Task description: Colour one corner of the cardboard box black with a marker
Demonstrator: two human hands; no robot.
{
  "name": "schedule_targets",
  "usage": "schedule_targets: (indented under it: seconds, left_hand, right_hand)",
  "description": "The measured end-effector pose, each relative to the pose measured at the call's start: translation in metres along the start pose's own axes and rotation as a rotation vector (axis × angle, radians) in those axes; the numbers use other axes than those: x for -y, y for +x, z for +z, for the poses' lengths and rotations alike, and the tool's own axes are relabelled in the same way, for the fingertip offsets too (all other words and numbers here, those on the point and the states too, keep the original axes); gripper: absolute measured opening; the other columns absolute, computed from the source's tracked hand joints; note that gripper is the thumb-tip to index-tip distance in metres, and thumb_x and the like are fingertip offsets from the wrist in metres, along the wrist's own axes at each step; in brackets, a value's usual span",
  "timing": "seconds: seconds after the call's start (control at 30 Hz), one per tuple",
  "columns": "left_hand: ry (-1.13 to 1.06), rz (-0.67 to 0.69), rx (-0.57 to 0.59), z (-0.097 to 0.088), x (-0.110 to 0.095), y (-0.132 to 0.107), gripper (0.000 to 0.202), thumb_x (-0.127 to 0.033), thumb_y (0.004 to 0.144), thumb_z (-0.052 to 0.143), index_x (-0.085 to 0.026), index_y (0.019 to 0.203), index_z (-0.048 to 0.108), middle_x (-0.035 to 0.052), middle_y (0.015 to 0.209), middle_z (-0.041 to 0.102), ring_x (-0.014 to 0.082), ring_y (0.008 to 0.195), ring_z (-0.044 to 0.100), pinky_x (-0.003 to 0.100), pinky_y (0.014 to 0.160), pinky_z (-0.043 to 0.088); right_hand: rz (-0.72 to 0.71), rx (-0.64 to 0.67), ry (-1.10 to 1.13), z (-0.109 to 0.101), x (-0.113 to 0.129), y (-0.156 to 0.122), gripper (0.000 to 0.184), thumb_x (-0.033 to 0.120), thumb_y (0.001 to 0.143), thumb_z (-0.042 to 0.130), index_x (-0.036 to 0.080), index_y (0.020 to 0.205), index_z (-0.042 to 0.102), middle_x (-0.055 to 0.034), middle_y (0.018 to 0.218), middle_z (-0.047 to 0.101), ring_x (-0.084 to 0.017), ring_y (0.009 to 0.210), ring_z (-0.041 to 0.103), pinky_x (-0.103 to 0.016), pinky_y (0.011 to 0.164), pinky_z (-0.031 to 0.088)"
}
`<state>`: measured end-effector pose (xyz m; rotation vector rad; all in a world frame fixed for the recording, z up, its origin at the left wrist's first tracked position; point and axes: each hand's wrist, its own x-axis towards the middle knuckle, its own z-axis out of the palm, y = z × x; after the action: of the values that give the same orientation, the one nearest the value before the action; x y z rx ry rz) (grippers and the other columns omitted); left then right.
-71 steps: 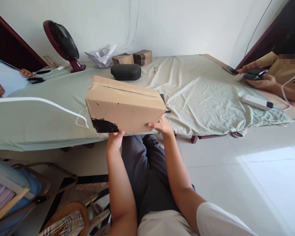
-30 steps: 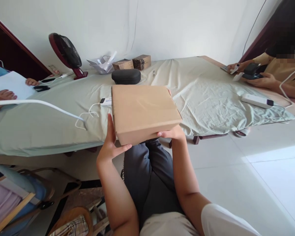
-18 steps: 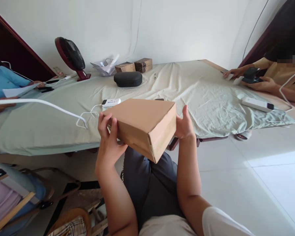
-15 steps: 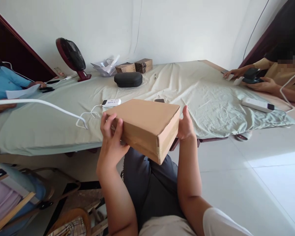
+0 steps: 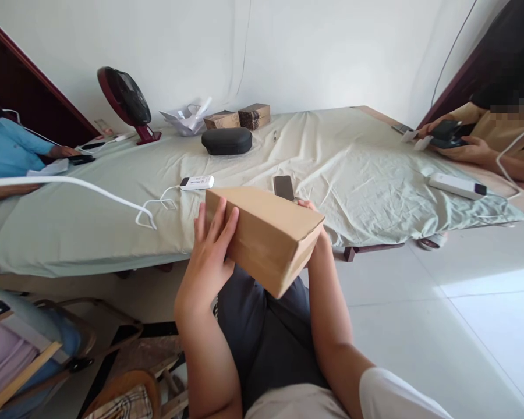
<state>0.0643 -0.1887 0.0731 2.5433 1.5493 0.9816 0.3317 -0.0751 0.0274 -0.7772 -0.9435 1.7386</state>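
Note:
A closed brown cardboard box [image 5: 266, 212] is held tilted above my lap, at the near edge of the table. My left hand [image 5: 212, 250] grips its left side, with the fingers laid along the near face and the thumb tucked underneath. Around the far right end of the box is my right hand [image 5: 317, 224]; most of its fingers are hidden behind the cardboard. Just beyond the box, a dark smartphone [image 5: 283, 187] lies on the cloth. A white power bank [image 5: 197, 183] with a cable rests to its left.
The cloth-covered table [image 5: 353, 157] bears a black hard case [image 5: 227, 141], two small boxes [image 5: 254, 116] and a fan [image 5: 128, 99]. A white device [image 5: 457, 186] lies at right. Co-workers sit at both ends. A white cable [image 5: 70, 180] crosses the left side.
The box has turned and tipped, its left end shifting right and its near face showing more. My right hand has slid behind its end. More of the smartphone shows.

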Motion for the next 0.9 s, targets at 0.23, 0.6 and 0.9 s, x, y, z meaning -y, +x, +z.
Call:
schedule_targets:
  seconds: [0.23, 0.6, 0.9]
  left_hand:
    - [-0.950, -0.405, -0.026, 0.026, 0.034, -0.003, 0.073, -0.071, 0.107, 0.037, -0.040, 0.173, 0.034, 0.0039, 0.183, 0.028, 0.0367, 0.163, 0.041, 0.055, 0.131, 0.041]
    - [-1.310, -0.650, -0.292, 0.046, 0.025, 0.006, 0.066, -0.062, 0.088, 0.069, -0.020, 0.140, 0.067, 0.0142, 0.143, 0.072, 0.0389, 0.148, 0.058, 0.053, 0.122, 0.052]
    - [-0.858, -0.528, -0.230, 0.034, 0.005, 0.018, 0.121, -0.061, 0.086, 0.083, -0.039, 0.177, 0.006, 0.0076, 0.186, 0.013, 0.0341, 0.171, 0.021, 0.054, 0.138, 0.028]
  right_hand:
    - [-0.354, 0.301, -0.183, 0.008, 0.011, -0.015, 0.090, 0.043, 0.076, 0.076, 0.038, 0.161, 0.049, 0.0026, 0.176, 0.044, -0.036, 0.156, 0.049, -0.053, 0.124, 0.045]
    - [-0.399, 0.369, -0.413, 0.020, 0.018, -0.021, 0.117, 0.061, 0.078, 0.085, 0.042, 0.175, 0.022, -0.0010, 0.185, 0.021, -0.039, 0.166, 0.033, -0.061, 0.132, 0.033]
    - [-0.227, -0.086, -0.693, 0.057, 0.014, -0.025, 0.145, 0.064, 0.072, 0.088, 0.025, 0.179, -0.003, -0.0166, 0.182, 0.021, -0.043, 0.167, 0.026, -0.065, 0.135, 0.026]
